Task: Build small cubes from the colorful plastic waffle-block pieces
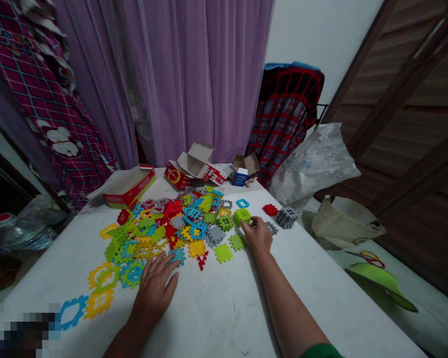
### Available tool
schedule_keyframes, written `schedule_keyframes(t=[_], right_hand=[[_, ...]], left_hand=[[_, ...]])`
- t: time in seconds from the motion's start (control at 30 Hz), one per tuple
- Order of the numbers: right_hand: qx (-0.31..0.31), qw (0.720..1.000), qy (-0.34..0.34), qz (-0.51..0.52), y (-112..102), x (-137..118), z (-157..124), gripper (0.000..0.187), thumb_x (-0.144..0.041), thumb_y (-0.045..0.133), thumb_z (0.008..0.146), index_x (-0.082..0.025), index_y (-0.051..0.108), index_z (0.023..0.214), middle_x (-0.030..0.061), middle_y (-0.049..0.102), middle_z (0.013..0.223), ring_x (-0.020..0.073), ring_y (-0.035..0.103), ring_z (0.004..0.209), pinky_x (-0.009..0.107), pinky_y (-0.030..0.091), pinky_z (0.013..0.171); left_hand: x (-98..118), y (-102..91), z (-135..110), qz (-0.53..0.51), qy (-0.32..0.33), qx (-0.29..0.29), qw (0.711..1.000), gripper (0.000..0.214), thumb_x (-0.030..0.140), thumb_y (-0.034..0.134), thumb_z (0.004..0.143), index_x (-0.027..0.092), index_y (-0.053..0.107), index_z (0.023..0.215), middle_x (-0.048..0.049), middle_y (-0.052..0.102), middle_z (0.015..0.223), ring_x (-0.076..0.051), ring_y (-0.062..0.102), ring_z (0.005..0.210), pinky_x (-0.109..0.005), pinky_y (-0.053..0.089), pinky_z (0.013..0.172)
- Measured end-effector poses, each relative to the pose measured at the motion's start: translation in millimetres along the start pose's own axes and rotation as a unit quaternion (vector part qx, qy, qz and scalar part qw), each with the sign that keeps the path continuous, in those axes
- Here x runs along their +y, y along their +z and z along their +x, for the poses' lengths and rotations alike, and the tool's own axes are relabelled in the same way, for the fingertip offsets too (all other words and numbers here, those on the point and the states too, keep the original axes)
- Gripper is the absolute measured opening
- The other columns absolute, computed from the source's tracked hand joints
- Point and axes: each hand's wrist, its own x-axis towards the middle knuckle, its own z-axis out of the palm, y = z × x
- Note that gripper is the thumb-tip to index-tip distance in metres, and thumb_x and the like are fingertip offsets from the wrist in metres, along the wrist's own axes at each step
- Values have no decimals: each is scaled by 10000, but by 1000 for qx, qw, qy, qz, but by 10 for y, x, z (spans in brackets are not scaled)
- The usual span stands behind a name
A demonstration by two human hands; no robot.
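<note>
Two bare hands work at a white tabletop (212, 308) strewn with a heap of toothed plastic tiles (170, 232) in red, yellow, blue, green and gray. The right hand (258, 235) bends its fingers against a light-green stack (242, 216) at the heap's right edge; whether it grips the stack or merely touches it, one cannot tell. The left hand (157, 279) lies released, palm down with fingers spread, its tips by a blue tile (178, 256) and its back hiding part of the tabletop.

Close around the light-green stack, a darker green stack (225, 223) crowds its left side, a blue ring tile (242, 203) lies just behind it, and two flat green tiles, one square (237, 242) and another nearer the viewer (223, 253), rest in front. To the right, a red piece (271, 210) and a gray stack (286, 218) stand apart from the heap, near a gray tile (272, 228) partly covered by the right hand.

Opened cartons line the far side: a red-and-green box (131, 188), a red box (179, 175) with raised flaps and a small blue box (240, 177), all beyond the heap. Purple curtains (194, 74) hang behind; a clear plastic bag (309, 159), a cloth bag (345, 221) and red-and-yellow-handled scissors (373, 258) sit off the right edge.
</note>
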Motion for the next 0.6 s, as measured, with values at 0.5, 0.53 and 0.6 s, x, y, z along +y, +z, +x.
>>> schedule_keyframes(t=[0.5, 0.53, 0.6], right_hand=[[11, 1000, 5, 28, -54, 31, -81, 468, -574, 544, 769, -186, 653, 1006, 32, 679, 782, 202, 612, 739, 309, 388, 648], [17, 999, 2, 34, -61, 42, -96, 480, -587, 512, 779, -183, 659, 992, 39, 679, 772, 203, 608, 727, 309, 386, 643], [24, 998, -9, 50, -78, 56, -131, 505, -604, 444, 795, -179, 670, 949, 56, 685, 765, 201, 602, 699, 306, 386, 632]], left_hand=[[45, -33, 9, -16, -9, -3, 1000, 307, 297, 475, 906, 310, 712, 1101, -28, 689, 1253, -251, 539, 1276, -533, 341, 1135], [57, -41, 11, -17, -10, -4, 1000, 307, 294, 474, 906, 309, 711, 1101, -28, 690, 1252, -250, 539, 1276, -533, 341, 1136], [80, -58, 16, -18, -15, -5, 1000, 308, 287, 471, 909, 307, 711, 1101, -29, 691, 1252, -251, 539, 1278, -536, 341, 1138]])
